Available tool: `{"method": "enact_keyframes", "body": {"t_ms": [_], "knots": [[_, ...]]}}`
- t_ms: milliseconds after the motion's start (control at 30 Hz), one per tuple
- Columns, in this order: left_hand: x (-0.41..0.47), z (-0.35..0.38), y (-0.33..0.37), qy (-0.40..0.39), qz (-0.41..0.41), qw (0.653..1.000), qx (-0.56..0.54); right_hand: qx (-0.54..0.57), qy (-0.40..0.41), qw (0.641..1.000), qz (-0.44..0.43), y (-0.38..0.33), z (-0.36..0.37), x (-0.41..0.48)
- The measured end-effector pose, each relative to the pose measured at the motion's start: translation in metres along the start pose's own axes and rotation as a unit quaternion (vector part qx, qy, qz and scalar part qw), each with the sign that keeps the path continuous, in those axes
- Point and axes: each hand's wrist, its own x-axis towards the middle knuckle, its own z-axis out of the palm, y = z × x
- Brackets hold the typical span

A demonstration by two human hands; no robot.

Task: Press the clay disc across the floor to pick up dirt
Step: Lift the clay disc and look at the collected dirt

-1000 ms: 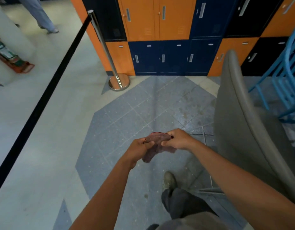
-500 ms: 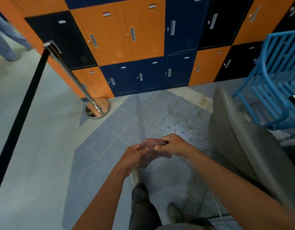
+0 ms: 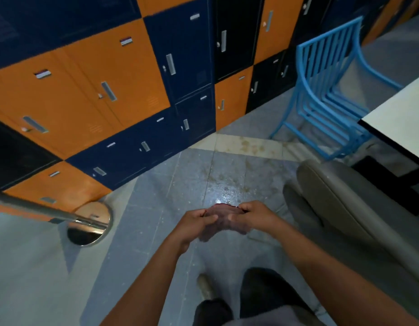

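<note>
A flat reddish-brown clay disc [image 3: 223, 214] is held in the air in front of me, above the grey tiled floor [image 3: 171, 208]. My left hand [image 3: 194, 223] pinches its left edge and my right hand [image 3: 251, 216] pinches its right edge. Fingers cover most of the disc's underside. Brown dirt stains [image 3: 227, 182] spot the floor tiles just beyond my hands, near a glossy patch.
Orange and navy lockers [image 3: 123, 95] line the wall ahead. A chrome stanchion post with a round base [image 3: 89, 223] stands at the left. A grey padded chair [image 3: 349, 222] is close on my right, with stacked blue chairs [image 3: 326, 90] and a white table edge [image 3: 401, 118] behind it. My shoes [image 3: 205, 287] are below.
The view has swung right and tilted, and I have stepped closer to the lockers and the stained tiles. Both hands keep hold of the clay disc, now spread flatter between them.
</note>
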Motion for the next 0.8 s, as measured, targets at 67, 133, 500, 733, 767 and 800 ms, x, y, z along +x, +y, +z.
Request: {"method": "enact_keyframes", "body": {"t_ms": [67,133,500,733,767,800], "knots": [[0.023,-0.007,0.012,-0.016,-0.007,1.000,0.016,0.026,0.013,1.000,0.006,-0.003,-0.002,0.009],[0.044,-0.012,0.025,-0.032,-0.010,0.999,0.029,0.055,0.026,0.998,0.013,-0.005,-0.008,0.019],[0.173,-0.017,0.116,-0.078,-0.025,0.991,0.109,0.090,0.067,0.992,0.055,-0.027,-0.079,0.132],[0.238,-0.010,0.169,-0.131,-0.023,0.978,0.160,0.151,0.123,0.976,0.098,-0.036,-0.109,0.168],[0.252,-0.009,0.175,-0.148,-0.022,0.973,0.175,0.167,0.135,0.971,0.104,-0.035,-0.112,0.173],[0.261,-0.009,0.180,-0.160,-0.019,0.969,0.186,0.176,0.142,0.968,0.104,-0.036,-0.115,0.175]]}}
